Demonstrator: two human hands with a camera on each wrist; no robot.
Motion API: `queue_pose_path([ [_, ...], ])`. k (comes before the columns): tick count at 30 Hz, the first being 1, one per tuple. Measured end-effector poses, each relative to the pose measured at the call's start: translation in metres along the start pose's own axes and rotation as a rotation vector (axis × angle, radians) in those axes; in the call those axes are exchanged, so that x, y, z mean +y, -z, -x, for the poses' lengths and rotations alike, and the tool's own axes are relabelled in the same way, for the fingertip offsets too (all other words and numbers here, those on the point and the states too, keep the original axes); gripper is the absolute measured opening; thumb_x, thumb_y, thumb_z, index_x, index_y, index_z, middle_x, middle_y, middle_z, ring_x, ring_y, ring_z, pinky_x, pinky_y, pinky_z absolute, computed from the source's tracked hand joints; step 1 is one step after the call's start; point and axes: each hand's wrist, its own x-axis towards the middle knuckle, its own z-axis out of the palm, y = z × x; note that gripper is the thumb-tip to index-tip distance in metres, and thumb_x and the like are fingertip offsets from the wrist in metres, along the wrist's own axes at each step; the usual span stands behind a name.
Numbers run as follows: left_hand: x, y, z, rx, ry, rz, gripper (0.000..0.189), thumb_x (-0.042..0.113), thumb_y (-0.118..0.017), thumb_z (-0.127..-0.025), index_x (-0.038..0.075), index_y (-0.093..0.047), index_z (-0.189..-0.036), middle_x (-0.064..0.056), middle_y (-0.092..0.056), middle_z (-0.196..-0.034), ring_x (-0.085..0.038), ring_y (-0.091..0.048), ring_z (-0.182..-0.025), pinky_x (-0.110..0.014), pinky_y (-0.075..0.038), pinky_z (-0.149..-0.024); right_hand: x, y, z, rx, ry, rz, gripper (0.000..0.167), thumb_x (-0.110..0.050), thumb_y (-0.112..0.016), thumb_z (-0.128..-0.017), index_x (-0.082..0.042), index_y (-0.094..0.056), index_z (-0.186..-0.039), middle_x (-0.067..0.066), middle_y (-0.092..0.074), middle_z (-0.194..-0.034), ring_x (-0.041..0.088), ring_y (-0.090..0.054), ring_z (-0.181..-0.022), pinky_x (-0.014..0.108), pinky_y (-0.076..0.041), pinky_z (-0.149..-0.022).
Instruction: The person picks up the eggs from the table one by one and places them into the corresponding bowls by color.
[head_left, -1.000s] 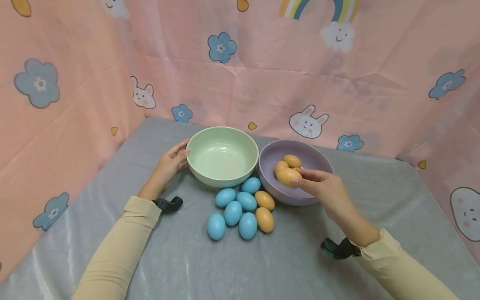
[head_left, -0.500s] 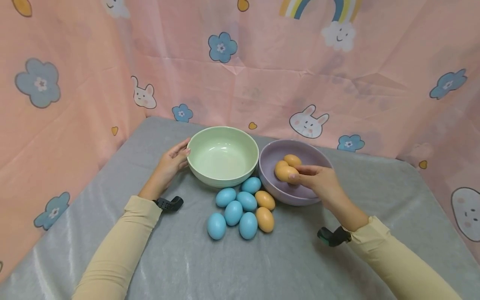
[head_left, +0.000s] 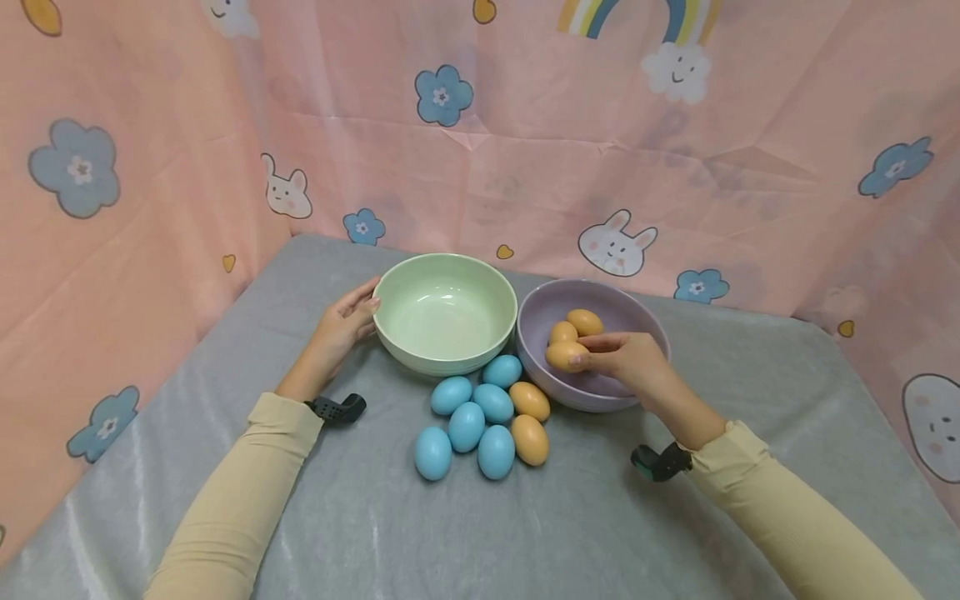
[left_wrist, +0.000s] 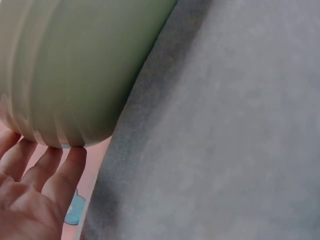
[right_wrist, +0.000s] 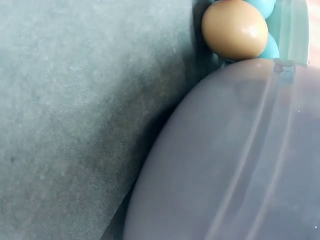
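Note:
My left hand rests against the left side of a light green bowl. In the left wrist view its fingers are fairly straight, their tips touching the outer wall. My right hand reaches over the rim of a purple bowl and pinches an orange egg low inside it. Beside that egg lie an orange egg and another orange egg. The right wrist view shows the purple bowl's outer wall; my right hand is out of that view.
In front of the bowls, several blue eggs sit bunched on the grey cloth, with two orange eggs at their right. The two bowls stand side by side. A pink printed curtain hangs behind and at both sides.
My right hand has lowered the orange egg deeper into the purple bowl and shifted slightly left. The left hand, both bowls and the eggs on the cloth stay where they were.

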Motion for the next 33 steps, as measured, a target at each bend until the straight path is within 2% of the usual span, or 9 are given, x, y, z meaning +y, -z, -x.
queue_pose_path([
  [7,0.000,0.000,0.000,-0.003,-0.001,0.008,0.057,0.025,-0.051,-0.105,0.011,-0.031,-0.157,-0.009,-0.033,-0.162,-0.025,-0.039,-0.146,-0.014,-0.052,-0.098,0.000,-0.001,-0.006,-0.017,0.002,0.005,0.058,-0.035,-0.077,-0.088,-0.002,-0.063,-0.133,0.017,-0.055,-0.145,0.013,-0.066,-0.110,0.034,-0.053,-0.104],
  [11,0.000,0.001,0.000,-0.005,-0.002,0.011,0.058,0.025,-0.051,-0.105,0.011,-0.031,-0.157,-0.009,-0.033,-0.162,-0.025,-0.038,-0.146,-0.014,-0.052,-0.098,0.001,-0.003,-0.010,-0.023,0.015,0.015,0.056,-0.034,-0.078,-0.087,-0.001,-0.064,-0.131,0.018,-0.058,-0.142,0.009,-0.068,-0.105,0.027,-0.056,-0.098],
  [16,-0.001,0.001,-0.001,-0.004,0.001,0.003,0.058,0.026,-0.052,-0.105,0.012,-0.031,-0.157,-0.009,-0.034,-0.162,-0.024,-0.039,-0.146,-0.014,-0.052,-0.098,0.002,-0.004,-0.013,-0.017,-0.011,0.013,0.057,-0.035,-0.079,-0.086,-0.001,-0.065,-0.130,0.018,-0.059,-0.141,0.006,-0.068,-0.101,0.016,-0.055,-0.088],
  [21,0.001,0.001,0.001,-0.004,0.001,-0.014,0.058,0.027,-0.051,-0.105,0.012,-0.031,-0.157,-0.008,-0.033,-0.162,-0.025,-0.038,-0.146,-0.014,-0.052,-0.099,0.001,-0.006,-0.014,0.003,-0.022,0.071,0.057,-0.037,-0.080,-0.085,-0.003,-0.066,-0.128,0.016,-0.063,-0.135,0.014,-0.064,-0.110,0.012,-0.050,-0.080],
  [24,0.001,0.001,0.001,0.000,0.003,-0.020,0.058,0.027,-0.051,-0.105,0.012,-0.031,-0.157,-0.008,-0.033,-0.162,-0.025,-0.039,-0.146,-0.014,-0.052,-0.099,0.001,-0.008,-0.016,0.005,-0.003,0.134,0.056,-0.038,-0.080,-0.084,-0.004,-0.068,-0.126,0.015,-0.066,-0.132,0.022,-0.057,-0.115,0.019,-0.049,-0.084],
  [27,0.002,0.001,0.002,0.001,0.005,-0.022,0.058,0.027,-0.051,-0.105,0.012,-0.031,-0.157,-0.008,-0.033,-0.162,-0.024,-0.039,-0.146,-0.015,-0.051,-0.100,0.001,-0.009,-0.016,0.005,0.010,0.169,0.053,-0.037,-0.080,-0.084,-0.004,-0.070,-0.124,0.014,-0.067,-0.130,0.024,-0.053,-0.115,0.025,-0.048,-0.087],
  [33,0.002,0.001,0.001,-0.004,0.009,-0.033,0.057,0.028,-0.050,-0.105,0.013,-0.031,-0.157,-0.007,-0.033,-0.162,-0.023,-0.038,-0.147,-0.017,-0.050,-0.103,0.001,-0.011,-0.016,0.009,0.031,0.182,0.050,-0.034,-0.080,-0.085,-0.003,-0.070,-0.122,0.015,-0.067,-0.128,0.024,-0.053,-0.113,0.025,-0.047,-0.087],
])
